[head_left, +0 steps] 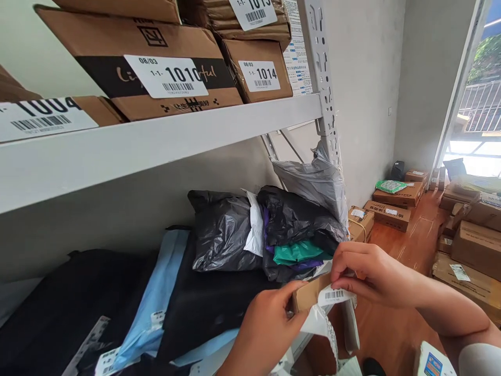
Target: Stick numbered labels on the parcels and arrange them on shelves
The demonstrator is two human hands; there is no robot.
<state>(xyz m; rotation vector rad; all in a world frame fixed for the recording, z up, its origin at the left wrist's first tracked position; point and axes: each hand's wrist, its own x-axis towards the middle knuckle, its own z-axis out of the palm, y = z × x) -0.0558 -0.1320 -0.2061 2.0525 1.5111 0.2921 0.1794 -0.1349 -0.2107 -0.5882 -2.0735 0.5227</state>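
Note:
A small brown cardboard box point(310, 295) is gripped at its left end by my left hand point(268, 326), fingers behind and thumb in front. My right hand point(366, 269) pinches a white barcode label point(333, 296) at the box's right end. The label's lower edge lies over the box front; whether it is fully stuck down I cannot tell. Below the box hangs a white paper strip point(319, 324). Just behind my hands, the lower shelf bears black plastic parcels point(225, 230), a green package point(299, 252) and a light blue mailer point(160, 292).
A white shelf beam point(164, 151) crosses above, carrying labelled cartons point(176, 57). The perforated rack post point(329, 115) stands right of centre. Cartons point(387, 215) line the wall, and more boxes point(475, 250) are stacked at right on the wooden floor point(410, 250).

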